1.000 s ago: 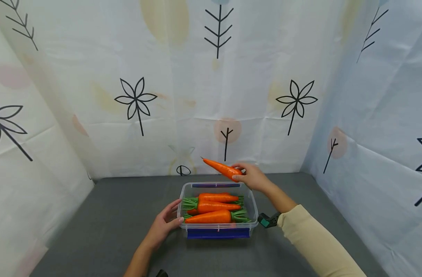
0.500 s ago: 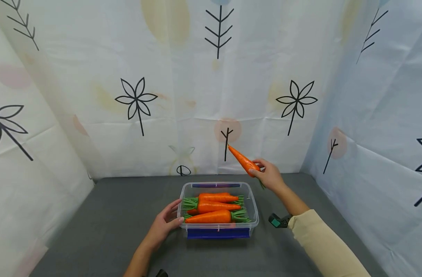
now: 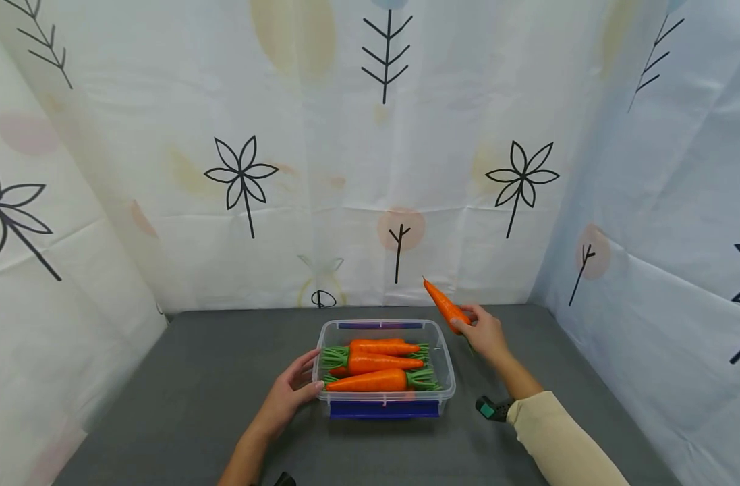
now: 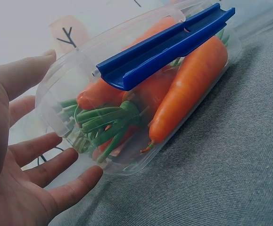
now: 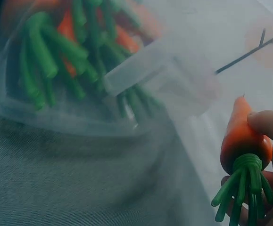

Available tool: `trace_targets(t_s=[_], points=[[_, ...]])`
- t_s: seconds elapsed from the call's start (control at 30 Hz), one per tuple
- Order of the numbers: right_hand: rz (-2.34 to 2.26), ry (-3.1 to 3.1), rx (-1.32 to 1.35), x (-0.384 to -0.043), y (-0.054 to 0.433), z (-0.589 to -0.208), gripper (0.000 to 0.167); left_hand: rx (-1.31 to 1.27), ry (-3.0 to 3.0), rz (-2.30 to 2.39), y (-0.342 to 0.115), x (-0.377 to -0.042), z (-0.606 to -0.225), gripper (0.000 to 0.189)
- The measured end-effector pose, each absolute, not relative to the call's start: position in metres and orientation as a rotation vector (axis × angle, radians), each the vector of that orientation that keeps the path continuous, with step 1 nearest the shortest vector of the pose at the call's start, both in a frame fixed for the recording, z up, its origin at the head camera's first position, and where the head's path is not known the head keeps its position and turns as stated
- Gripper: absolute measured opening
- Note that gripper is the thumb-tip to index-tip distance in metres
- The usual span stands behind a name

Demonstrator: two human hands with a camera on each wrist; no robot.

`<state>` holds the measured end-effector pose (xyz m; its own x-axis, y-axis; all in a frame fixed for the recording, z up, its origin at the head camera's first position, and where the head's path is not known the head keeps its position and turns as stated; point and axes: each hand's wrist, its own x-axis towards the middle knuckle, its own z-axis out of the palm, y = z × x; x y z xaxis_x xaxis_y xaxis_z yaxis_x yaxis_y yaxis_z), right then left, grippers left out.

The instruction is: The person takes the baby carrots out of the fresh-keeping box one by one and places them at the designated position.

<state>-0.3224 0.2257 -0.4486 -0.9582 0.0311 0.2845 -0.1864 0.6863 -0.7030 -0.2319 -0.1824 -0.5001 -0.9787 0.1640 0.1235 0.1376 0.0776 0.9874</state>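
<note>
My right hand (image 3: 486,335) grips an orange carrot (image 3: 444,302) near its thick end, beyond the right back corner of a clear plastic box. Its thin tip points up and left; green stubby stems (image 5: 244,188) stick out below the thumb and fingers in the right wrist view. On the dark table, the box (image 4: 141,165) stands lidless with several carrots (image 3: 370,382) lying inside, some pointing left and some right. At the box's left wall is my left hand (image 3: 289,390), its fingers spread and loosely extended along the side, thumb near the front corner.
A blue latch (image 3: 384,409) hangs on the box's front. The grey cloth-covered table (image 3: 224,391) stretches out on both sides of the box. White printed curtains (image 3: 345,148) enclose the back and sides. A dark strapped device (image 3: 494,408) sits on the right forearm.
My right hand has carried the carrot from over the back of the box rightward, then lowered it toward the table on the right. The left hand and the box have stayed put.
</note>
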Motion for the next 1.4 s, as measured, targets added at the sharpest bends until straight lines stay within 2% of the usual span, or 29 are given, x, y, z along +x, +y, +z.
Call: trace_targets(t_s=[0.27,0.67,1.4], points=[[1.055,-2.659,-0.039,-0.322,0.229,-0.471,0.044,0.338,2.284,2.106,-0.182,-0.232,-0.501,0.056],[0.976,-2.752,-0.184,-0.321,0.227,-0.484,0.051,0.387,2.289,2.088,-0.184,-0.232,-0.501,0.059],[0.928,-2.854,-0.264,-0.320,0.231,-0.480,0.059,0.395,2.276,2.097,-0.184,-0.231,-0.499,0.058]])
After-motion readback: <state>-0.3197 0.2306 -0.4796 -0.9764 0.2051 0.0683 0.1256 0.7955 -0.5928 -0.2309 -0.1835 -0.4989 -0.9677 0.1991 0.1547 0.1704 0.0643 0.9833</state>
